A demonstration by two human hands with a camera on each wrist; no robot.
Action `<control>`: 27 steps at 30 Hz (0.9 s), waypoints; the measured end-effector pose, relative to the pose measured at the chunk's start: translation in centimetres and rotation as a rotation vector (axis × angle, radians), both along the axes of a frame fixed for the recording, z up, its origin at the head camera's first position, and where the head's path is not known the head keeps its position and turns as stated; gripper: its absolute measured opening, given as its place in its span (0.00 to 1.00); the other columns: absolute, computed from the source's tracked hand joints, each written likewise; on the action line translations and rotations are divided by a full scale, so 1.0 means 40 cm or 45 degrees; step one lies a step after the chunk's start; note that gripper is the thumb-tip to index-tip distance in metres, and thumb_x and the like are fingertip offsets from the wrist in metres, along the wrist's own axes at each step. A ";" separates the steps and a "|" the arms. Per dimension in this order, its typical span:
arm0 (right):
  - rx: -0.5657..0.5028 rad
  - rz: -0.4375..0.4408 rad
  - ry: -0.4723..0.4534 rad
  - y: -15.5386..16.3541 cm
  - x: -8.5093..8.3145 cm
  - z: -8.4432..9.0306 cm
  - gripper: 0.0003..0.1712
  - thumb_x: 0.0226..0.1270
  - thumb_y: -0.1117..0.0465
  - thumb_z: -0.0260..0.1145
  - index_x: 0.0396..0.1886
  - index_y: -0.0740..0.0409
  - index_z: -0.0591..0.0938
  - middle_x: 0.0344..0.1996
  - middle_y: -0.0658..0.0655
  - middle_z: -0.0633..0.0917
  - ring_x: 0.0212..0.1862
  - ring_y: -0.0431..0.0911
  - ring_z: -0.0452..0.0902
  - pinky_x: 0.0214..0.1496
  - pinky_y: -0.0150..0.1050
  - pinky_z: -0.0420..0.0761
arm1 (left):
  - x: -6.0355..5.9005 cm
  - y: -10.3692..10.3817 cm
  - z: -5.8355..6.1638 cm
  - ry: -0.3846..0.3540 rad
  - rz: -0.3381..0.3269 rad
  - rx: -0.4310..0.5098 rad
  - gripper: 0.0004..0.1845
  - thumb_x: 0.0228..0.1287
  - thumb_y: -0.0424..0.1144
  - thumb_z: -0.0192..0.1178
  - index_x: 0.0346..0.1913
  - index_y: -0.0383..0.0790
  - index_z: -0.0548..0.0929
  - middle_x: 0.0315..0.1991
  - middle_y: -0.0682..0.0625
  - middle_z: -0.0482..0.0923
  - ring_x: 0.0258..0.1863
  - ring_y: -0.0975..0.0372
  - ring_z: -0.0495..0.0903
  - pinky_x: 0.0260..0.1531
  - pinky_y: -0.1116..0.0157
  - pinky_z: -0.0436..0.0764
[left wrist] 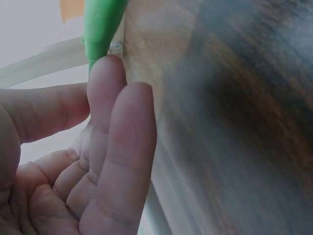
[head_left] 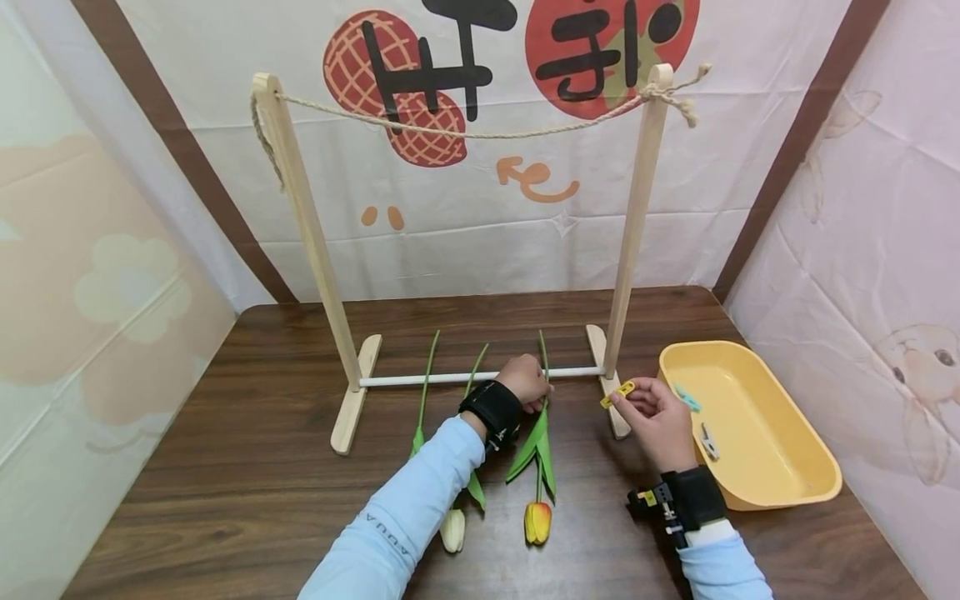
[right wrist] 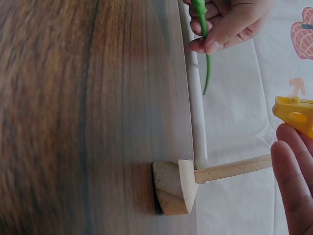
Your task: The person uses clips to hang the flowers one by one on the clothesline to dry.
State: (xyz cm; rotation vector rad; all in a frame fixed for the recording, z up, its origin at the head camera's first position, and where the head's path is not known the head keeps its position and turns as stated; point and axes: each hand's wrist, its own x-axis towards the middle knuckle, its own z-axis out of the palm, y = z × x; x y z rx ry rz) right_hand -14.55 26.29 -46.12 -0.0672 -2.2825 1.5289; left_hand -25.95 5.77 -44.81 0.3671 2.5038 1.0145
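The left hand is pinching the stem of the orange tulip just where it is crossing the white rod of the wooden rack, probably to be lifting it by the stem, with the flower lying nearer to the person than the rod. The right hand is holding a yellow clip between its fingertips, just right of the rack's right foot, seemingly keeping it ready. Two more tulips are lying across the rod further left, and a yellow tray with more clips is standing right of the rack.

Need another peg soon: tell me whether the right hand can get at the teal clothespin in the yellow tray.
Probably yes: the teal clothespin lies uncovered beside the right hand, but its grip already holds a yellow clothespin.
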 end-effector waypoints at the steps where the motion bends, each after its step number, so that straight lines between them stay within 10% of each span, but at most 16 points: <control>1: 0.002 -0.003 -0.006 0.000 0.000 -0.001 0.14 0.61 0.65 0.72 0.41 0.69 0.80 0.34 0.64 0.86 0.32 0.33 0.79 0.36 0.23 0.76 | 0.001 0.000 0.002 0.004 -0.001 0.003 0.18 0.65 0.35 0.64 0.16 0.35 0.83 0.13 0.47 0.79 0.12 0.60 0.79 0.14 0.65 0.78; 17: -0.022 0.003 -0.026 -0.024 0.019 0.036 0.14 0.61 0.65 0.72 0.41 0.69 0.79 0.34 0.65 0.86 0.32 0.34 0.79 0.36 0.23 0.77 | 0.041 -0.013 0.097 0.105 -0.085 0.064 0.20 0.68 0.38 0.61 0.16 0.38 0.81 0.14 0.49 0.78 0.16 0.59 0.81 0.21 0.67 0.79; 27: -0.022 0.044 0.019 -0.041 0.042 0.073 0.13 0.61 0.68 0.71 0.41 0.73 0.78 0.33 0.67 0.85 0.32 0.33 0.79 0.35 0.24 0.77 | 0.085 -0.006 0.224 0.304 -0.212 0.182 0.19 0.70 0.40 0.61 0.20 0.34 0.80 0.18 0.45 0.81 0.16 0.63 0.80 0.20 0.70 0.76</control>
